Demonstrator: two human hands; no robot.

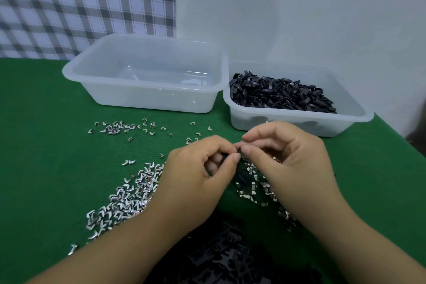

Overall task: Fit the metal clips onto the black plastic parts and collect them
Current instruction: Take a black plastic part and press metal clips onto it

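a: how far along are we?

b: early to middling, i'd judge. a big scatter of metal clips (129, 191) lies on the green cloth (46, 157), and a heap of loose black parts (230, 258) sits at the near edge, so there's plenty left to fit.

a: and the tubs?

b: the smaller tub (299, 120) on the right holds a mound of black pieces; whether they carry clips, i can't tell. in the larger tub (143, 99) beside it i can't make out any parts.

a: what's in hand?

b: one black plastic part (227, 159), up off the cloth between both hands. the left hand (198, 168) has its fingers curled, thumb and forefinger pinching it from the left.

a: and the other side?

b: the right hand (292, 157) meets it from the right, thumb and forefinger closed together right at the part's end. looks like a clip going on, but whatever sits between those tips is hidden, so i can't say if they clamp a clip or the part itself.
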